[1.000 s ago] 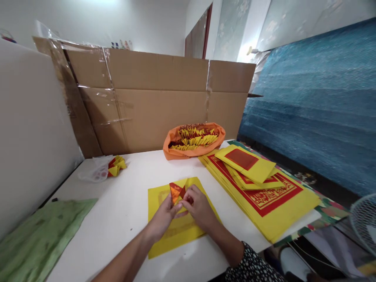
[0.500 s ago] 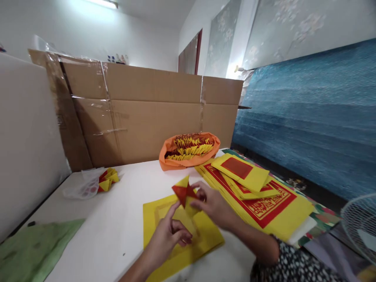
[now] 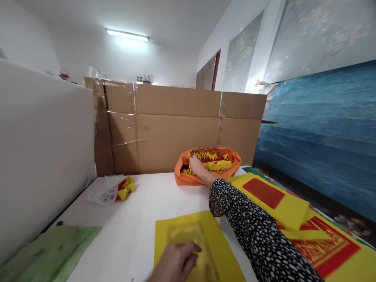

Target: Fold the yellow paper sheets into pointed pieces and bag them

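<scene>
My right hand reaches into the orange bag at the back of the table. Its fingers are closed on a folded yellow paper piece at the left end of the rows, though the fingertips are partly hidden. Rows of similar red and yellow folded pieces fill the bag. Nearer to me, my left hand hovers over or rests on flat yellow paper sheets with a dull gold square. Its fingers are loosely bent and apart, with nothing in them.
Yellow sheets with red print lie in a pile on the right, below my sleeve. To the left are a plastic bag with folded paper and a green cloth. A cardboard wall closes off the back.
My right hand has carried the red and yellow folded paper from above the sheets forward into the orange bag. My left hand has come back nearer to me. The view has tilted up and left.
</scene>
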`<action>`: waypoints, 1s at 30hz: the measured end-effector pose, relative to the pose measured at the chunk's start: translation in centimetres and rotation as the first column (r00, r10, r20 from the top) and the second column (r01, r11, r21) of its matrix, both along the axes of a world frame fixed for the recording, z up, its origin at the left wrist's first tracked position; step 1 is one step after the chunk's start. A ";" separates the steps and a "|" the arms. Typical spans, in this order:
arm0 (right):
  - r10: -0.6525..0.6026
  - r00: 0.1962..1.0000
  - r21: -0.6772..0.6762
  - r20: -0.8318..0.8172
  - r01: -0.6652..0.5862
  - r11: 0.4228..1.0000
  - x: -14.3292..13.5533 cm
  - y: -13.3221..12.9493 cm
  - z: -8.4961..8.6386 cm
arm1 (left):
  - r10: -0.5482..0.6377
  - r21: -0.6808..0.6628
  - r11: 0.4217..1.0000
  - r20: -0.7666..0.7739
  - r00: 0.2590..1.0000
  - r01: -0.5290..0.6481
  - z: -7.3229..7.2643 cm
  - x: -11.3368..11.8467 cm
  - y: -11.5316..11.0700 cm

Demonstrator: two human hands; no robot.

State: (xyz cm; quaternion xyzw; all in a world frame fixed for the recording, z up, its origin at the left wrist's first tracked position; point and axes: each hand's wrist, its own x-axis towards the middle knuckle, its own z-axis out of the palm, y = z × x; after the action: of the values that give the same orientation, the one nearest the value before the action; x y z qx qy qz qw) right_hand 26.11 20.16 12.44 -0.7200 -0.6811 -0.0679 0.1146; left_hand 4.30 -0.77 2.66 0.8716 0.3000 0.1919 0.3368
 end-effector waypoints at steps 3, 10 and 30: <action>-0.060 0.997 0.022 0.056 0.059 0.998 -0.8 2.3 -0.9 | -0.041 0.030 0.999 0.008 0.999 0.041 -0.8 -0.1 0.4; -0.201 0.970 0.038 0.139 0.198 0.980 4.3 3.5 -2.1 | -0.074 0.067 0.995 0.017 0.997 0.072 -1.1 0.0 0.2; 0.007 0.994 -0.033 0.113 -0.003 0.999 4.9 2.1 -2.1 | -0.390 0.040 0.916 -0.158 0.907 0.400 1.6 -0.2 -0.6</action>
State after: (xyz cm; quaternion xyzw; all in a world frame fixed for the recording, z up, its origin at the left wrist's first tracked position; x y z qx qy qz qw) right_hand 30.99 22.24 10.34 -0.7150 -0.6894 -0.0971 0.0639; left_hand 4.10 -1.34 4.22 0.9375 0.1345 0.0656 0.3142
